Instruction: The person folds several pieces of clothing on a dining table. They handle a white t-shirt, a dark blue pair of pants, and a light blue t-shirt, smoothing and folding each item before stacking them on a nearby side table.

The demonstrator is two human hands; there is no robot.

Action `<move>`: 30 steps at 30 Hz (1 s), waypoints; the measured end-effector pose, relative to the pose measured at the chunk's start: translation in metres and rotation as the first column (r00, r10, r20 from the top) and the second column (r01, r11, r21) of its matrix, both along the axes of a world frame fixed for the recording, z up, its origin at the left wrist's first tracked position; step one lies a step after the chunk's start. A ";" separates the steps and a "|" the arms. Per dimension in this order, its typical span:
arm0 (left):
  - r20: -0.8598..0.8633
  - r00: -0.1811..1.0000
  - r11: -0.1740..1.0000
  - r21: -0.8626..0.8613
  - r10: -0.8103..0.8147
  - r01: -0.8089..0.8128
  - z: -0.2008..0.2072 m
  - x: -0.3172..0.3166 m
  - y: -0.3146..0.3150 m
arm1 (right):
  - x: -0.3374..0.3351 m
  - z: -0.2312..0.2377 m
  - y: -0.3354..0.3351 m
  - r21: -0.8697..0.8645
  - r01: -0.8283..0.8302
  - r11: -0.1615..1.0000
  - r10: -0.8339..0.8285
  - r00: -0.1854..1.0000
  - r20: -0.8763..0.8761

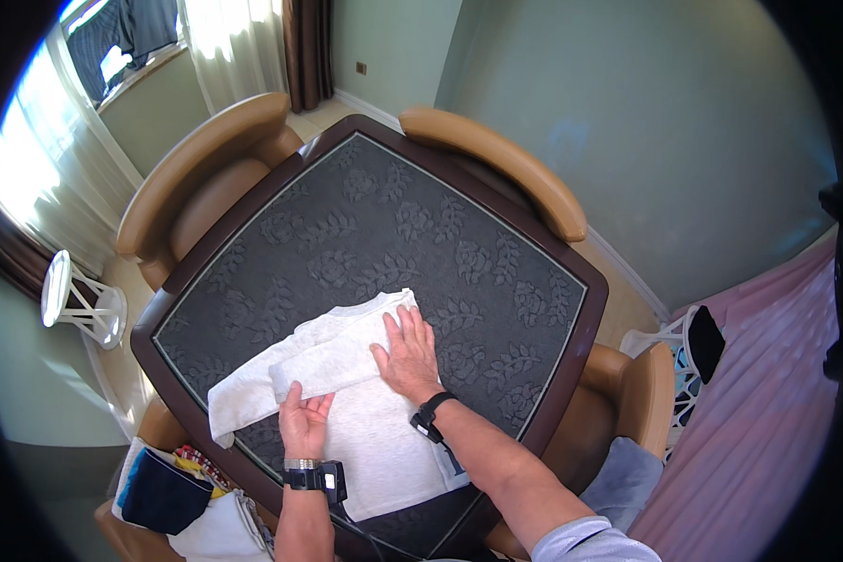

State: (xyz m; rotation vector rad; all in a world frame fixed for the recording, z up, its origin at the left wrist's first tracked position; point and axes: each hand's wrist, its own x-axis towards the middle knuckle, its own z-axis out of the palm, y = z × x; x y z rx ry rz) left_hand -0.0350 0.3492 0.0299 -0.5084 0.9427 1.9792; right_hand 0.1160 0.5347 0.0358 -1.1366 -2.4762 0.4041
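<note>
Head view: I see the pale top (pixel 375 431) at the tabletop's (pixel 347 215) near corner, long axis running farward, collar leading.
One sleeve (pixel 244 389) reaches the near-left edge; right hand (pixel 410 356) spread flat, left hand (pixel 306 423) at the folded sleeve (pixel 332 363), pinch unclear; open room beyond.

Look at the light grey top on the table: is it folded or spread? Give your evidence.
The top is partly folded: one sleeve lies across its body, while the other sleeve sticks out leftward.

A square table (pixel 328 239), its dark brown rim (pixel 597 281) framing a charcoal floral surface (pixel 398 258), is supporting a pale grey sweater (pixel 375 450), one sleeve (pixel 320 367) crossing its body.
</note>
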 end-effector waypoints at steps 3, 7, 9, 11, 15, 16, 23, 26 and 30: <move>0.065 0.998 0.998 0.063 -0.014 0.010 0.003 -0.005 -0.002 | 0.001 0.001 0.004 -0.038 -0.001 0.999 -0.001 0.999 -0.037; -0.023 1.000 0.999 0.045 -0.014 0.015 0.018 -0.006 -0.002 | 0.006 0.008 0.029 -0.144 0.017 0.989 -0.038 0.989 -0.146; -0.153 0.988 0.999 -0.037 -0.034 0.029 0.032 -0.003 0.000 | 0.012 0.015 0.046 -0.247 0.014 0.969 -0.042 0.993 -0.109; -0.376 0.920 0.985 -0.166 -0.107 0.047 0.050 0.002 0.003 | 0.009 0.019 0.061 -0.372 0.013 0.928 -0.092 0.976 -0.196; -0.756 0.399 0.828 -0.561 -0.519 0.015 0.092 0.030 0.001 | 0.011 0.030 0.091 -0.717 -0.015 0.697 -0.209 0.952 -0.224; -0.818 0.232 0.840 -0.543 -0.526 -0.012 0.101 0.044 -0.003 | 0.012 0.032 0.095 -0.754 -0.030 0.656 -0.205 0.955 -0.216; -0.825 -0.414 0.816 -0.513 -0.385 0.265 0.094 0.101 0.008 | 0.021 0.042 0.103 -0.846 -0.102 0.523 -0.185 0.956 -0.230; -0.754 -0.539 0.732 -0.597 -0.375 0.327 0.079 0.120 0.000 | 0.021 0.039 0.101 -0.855 -0.129 0.503 -0.211 0.940 -0.267; -0.699 -0.594 0.684 -0.658 -0.399 0.314 0.061 0.129 -0.005 | 0.022 0.031 0.102 -0.869 -0.132 0.476 -0.203 0.946 -0.254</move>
